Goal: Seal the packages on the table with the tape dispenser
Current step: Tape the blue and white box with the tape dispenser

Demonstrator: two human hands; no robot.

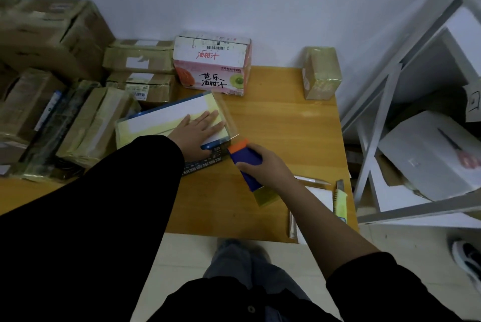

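Left hand [200, 126] is pressing the box [166, 115] with flat, spread fingers; right hand [263, 165] is gripping the tape dispenser [247, 160]. Next, the tape probably needs cutting.

**boxguy:** left hand [200, 127] lies flat on the white-and-yellow package [161, 115], fingers straight

**tapefan:** yep, right hand [268, 169] grips the blue tape dispenser [246, 156], its orange tip at the package's near right corner, clear tape [229, 121] running up that edge

**boxguy:** pink juice carton [212, 66] sits behind it on the counter [281, 123], small taped box [321, 72] off to the right
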